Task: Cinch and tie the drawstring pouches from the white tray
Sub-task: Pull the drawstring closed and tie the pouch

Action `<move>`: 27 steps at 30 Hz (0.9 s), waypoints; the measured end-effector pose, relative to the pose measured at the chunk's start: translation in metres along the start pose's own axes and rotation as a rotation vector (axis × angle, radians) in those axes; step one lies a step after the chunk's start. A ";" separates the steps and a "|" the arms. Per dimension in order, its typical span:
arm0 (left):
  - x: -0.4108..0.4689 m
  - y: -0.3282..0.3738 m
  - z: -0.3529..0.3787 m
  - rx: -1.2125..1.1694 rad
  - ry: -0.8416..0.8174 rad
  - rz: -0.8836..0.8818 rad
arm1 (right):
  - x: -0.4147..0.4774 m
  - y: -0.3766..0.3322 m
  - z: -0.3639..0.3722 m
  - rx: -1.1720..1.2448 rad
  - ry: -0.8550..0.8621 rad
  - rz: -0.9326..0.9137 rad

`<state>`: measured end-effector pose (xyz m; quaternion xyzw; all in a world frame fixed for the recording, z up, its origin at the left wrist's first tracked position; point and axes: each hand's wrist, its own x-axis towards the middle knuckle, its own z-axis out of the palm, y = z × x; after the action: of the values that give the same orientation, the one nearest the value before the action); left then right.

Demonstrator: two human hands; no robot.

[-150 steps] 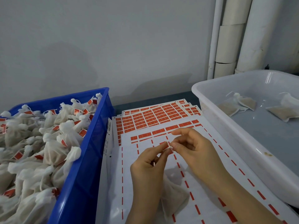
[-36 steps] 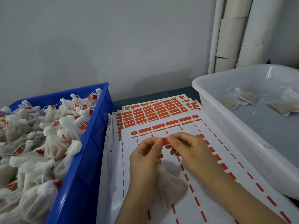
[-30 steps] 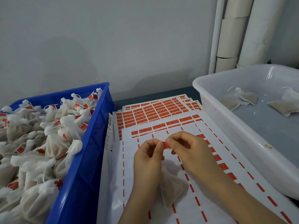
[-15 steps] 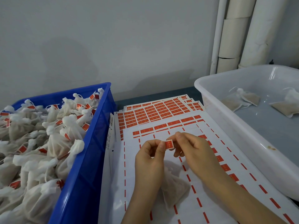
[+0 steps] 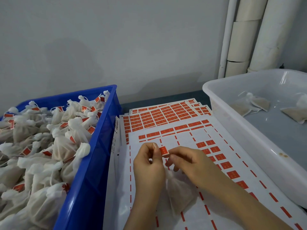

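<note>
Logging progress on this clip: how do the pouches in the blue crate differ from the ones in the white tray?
The crate pouches fill the blue crate in a heap; the tray pouches are few and lie flat in the white tray. The crate pouches have bunched tops and red tags; the tray pouches show no red tags. Both are pale fabric sacks.

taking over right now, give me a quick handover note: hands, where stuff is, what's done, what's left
Left hand and right hand both pinch a red label above one pouch lying on the label sheets.
Done: the blue crate is piled with tied pouches carrying labels.
Left: finish this pouch; a few loose pouches lie in the white tray.
</note>
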<state>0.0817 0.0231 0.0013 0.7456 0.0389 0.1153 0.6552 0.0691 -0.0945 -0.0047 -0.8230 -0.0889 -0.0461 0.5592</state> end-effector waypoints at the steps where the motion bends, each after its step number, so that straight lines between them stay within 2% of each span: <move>1: 0.000 0.001 0.000 -0.030 0.001 -0.013 | 0.000 -0.001 0.001 -0.022 -0.033 0.004; 7: 0.000 0.005 -0.002 -0.166 -0.029 -0.082 | -0.003 -0.006 0.005 -0.169 -0.188 0.072; 16: 0.011 0.002 -0.008 -0.371 0.065 -0.263 | -0.006 -0.002 -0.006 -0.227 -0.361 0.152; 19: 0.019 -0.003 -0.006 -0.383 0.102 -0.382 | -0.004 -0.002 -0.011 -0.251 -0.305 0.161; 22: 0.025 -0.011 -0.006 -0.371 0.101 -0.442 | 0.001 -0.004 -0.016 -0.230 -0.166 0.189; 27: 0.024 -0.016 -0.003 -0.330 0.072 -0.469 | 0.010 -0.022 -0.018 0.033 0.087 0.173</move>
<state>0.1055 0.0329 -0.0118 0.5950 0.2141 -0.0082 0.7747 0.0753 -0.1020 0.0240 -0.8156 0.0062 -0.0319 0.5778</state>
